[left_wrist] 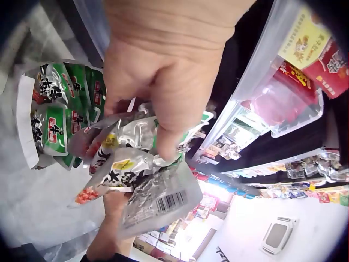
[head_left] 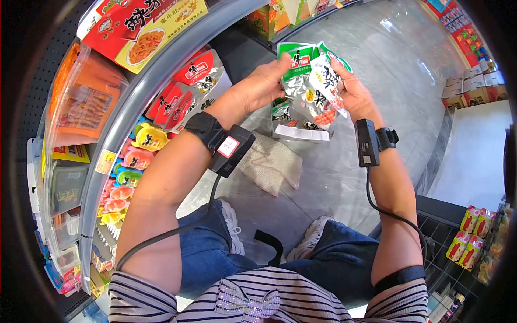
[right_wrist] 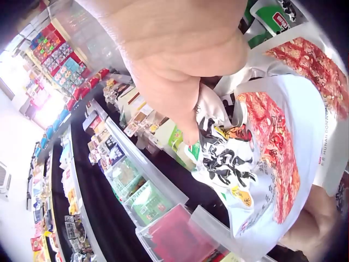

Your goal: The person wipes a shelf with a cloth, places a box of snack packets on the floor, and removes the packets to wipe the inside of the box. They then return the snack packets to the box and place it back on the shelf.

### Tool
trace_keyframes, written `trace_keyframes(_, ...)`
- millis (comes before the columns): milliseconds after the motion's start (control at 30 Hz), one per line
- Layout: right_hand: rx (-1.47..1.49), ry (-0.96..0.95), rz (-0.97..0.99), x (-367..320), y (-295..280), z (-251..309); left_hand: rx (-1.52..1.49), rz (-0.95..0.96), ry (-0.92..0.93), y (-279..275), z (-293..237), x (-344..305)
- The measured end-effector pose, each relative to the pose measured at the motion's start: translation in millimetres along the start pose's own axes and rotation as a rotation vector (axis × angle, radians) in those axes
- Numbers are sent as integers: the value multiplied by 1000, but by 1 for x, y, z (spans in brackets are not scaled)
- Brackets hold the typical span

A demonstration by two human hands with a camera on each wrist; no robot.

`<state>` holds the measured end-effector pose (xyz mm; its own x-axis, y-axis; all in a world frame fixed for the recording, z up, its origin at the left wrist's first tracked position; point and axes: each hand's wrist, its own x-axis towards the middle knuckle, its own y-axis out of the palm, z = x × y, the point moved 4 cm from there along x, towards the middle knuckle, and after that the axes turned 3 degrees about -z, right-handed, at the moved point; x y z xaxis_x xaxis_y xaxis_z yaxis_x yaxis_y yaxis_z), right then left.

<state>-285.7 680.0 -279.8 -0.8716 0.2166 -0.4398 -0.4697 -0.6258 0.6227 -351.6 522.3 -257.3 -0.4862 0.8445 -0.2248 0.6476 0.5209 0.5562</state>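
Note:
My left hand (head_left: 264, 83) pinches a green-and-silver snack packet (head_left: 296, 75) by its upper edge, thumb on the front. My right hand (head_left: 353, 91) pinches the top of another silver packet (head_left: 326, 81), which is tilted and overlaps the first. In the left wrist view, my thumb presses on a bunch of packets, one with its barcode side (left_wrist: 172, 201) showing. A white packet (right_wrist: 234, 153) with red food pictured on it hangs from my right hand's thumb and fingers in the right wrist view. Below the hands, a white-edged carton (head_left: 301, 133) holds more green packets (left_wrist: 54, 128).
On my left, a curved shelf edge (head_left: 116, 116) borders red-and-silver packets (head_left: 191, 81) and colourful bottle-shaped packs (head_left: 149, 137). A beige cloth (head_left: 272, 164) lies on the grey floor (head_left: 323, 188) near my shoes. At the right stands a wire rack (head_left: 436, 237) with small packets.

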Motion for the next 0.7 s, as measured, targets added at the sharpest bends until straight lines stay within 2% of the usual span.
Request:
trace_keyframes(67,13,9,84,3,2,3,160,-86,47,-5,5,2)
trace_keyframes(100,2,-12,136,-3,6,6,52,-132,11,-10,7,8)
trace_keyframes(200,-27,-94,55,-8,13,10,46,-297,55,-16,6,10)
trace_keyframes(333,-83,-64,191,-22,33,7,204,-454,127,-19,2,5)
trace_keyframes(433,-249,-28,217,-26,47,-4,511,-653,173,-13,-4,0)
trace_keyframes(533,-294,-34,161,-24,53,-17,544,-471,169,-33,8,12)
trace_keyframes(567,-259,-65,148,-22,54,-17,463,-599,-8,-37,8,13)
trace_keyframes(667,-273,-151,48,-17,49,-6,-138,-264,5,-10,3,10)
trace_keyframes(700,-292,-189,2,-14,47,-3,-184,-85,-18,0,-3,8)
